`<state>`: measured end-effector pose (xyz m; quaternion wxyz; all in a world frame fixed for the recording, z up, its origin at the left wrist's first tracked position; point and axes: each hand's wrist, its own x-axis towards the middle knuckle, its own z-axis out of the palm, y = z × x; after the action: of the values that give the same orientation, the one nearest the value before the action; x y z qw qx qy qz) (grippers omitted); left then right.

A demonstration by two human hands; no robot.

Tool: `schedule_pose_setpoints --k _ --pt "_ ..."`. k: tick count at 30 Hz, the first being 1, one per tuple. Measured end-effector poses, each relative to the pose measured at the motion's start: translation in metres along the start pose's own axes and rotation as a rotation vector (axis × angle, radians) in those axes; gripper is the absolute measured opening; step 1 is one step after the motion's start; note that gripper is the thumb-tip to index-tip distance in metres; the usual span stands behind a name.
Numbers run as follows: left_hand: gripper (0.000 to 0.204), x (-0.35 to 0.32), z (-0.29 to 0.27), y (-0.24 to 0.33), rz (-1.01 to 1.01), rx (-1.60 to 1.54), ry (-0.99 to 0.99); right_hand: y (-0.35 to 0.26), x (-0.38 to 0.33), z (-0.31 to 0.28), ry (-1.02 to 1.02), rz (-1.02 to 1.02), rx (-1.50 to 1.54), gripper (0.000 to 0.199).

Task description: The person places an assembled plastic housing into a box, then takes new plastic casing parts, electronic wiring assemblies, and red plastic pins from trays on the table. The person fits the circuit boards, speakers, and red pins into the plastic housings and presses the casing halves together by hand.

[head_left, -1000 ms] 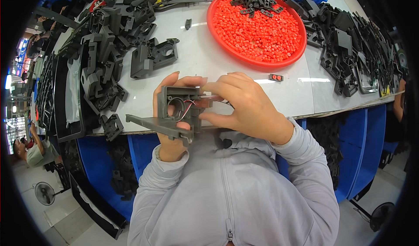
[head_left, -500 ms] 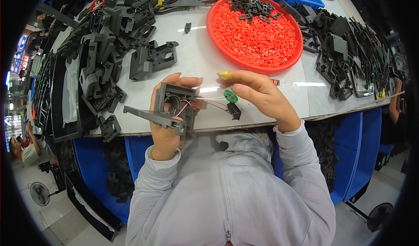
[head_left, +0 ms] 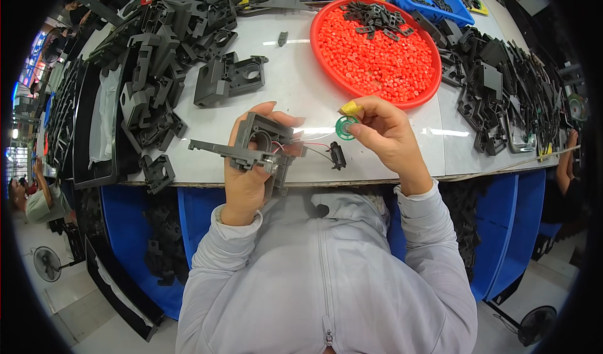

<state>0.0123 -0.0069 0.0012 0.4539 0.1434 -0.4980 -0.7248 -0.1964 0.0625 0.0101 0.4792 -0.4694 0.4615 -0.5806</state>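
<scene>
My left hand (head_left: 245, 191) is closed round a dark grey plastic housing (head_left: 256, 142) with a round opening and a long arm jutting left. Thin wires run from the housing to a small black part (head_left: 338, 155) hanging at its right, and others lead toward a green ring-shaped disc (head_left: 346, 128). Between thumb and fingers, my right hand (head_left: 391, 142) pinches that disc by its right edge. Yellow tape (head_left: 350, 108) wraps a fingertip of this hand.
A red round tray (head_left: 433, 96) of small red pieces and black clips stands beyond my right hand. Grey housings (head_left: 151, 78) are heaped at left, dark parts (head_left: 490, 84) at right. A blue bin (head_left: 465, 19) sits at the back. Below the table edge are blue containers (head_left: 496, 228).
My right thumb and fingers have closed on the green disc, which has moved right and up and turned its flat side into view. The housing in my left hand has shifted slightly right.
</scene>
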Motion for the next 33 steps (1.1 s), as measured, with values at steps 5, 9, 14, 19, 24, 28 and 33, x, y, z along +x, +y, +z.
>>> schedule_pose_setpoints --k 5,9,14,19,24,28,33 --pt "0.082 0.000 0.004 0.002 -0.050 -0.009 0.075 -0.032 -0.005 0.016 -0.154 -0.226 -0.392 0.012" --pt "0.086 0.001 0.003 0.003 -0.090 -0.027 0.105 -0.053 -0.011 0.039 -0.394 -0.276 -0.552 0.017" --pt "0.100 0.001 0.009 0.006 -0.155 -0.069 0.027 -0.049 0.003 0.047 -0.479 -0.340 -0.474 0.014" --pt "0.108 -0.004 0.003 0.007 -0.292 -0.115 -0.039 -0.052 0.029 0.051 -0.422 0.162 -0.127 0.012" --pt "0.106 -0.006 0.001 0.004 -0.315 -0.026 -0.040 -0.048 0.033 0.058 -0.322 0.258 -0.187 0.013" --pt "0.096 -0.006 0.001 0.006 -0.353 -0.120 -0.001 -0.024 0.030 0.065 -0.141 -0.270 -0.501 0.010" --pt "0.076 -0.009 -0.004 0.002 -0.290 -0.097 -0.006 -0.018 0.029 0.066 -0.053 -0.369 -0.623 0.014"
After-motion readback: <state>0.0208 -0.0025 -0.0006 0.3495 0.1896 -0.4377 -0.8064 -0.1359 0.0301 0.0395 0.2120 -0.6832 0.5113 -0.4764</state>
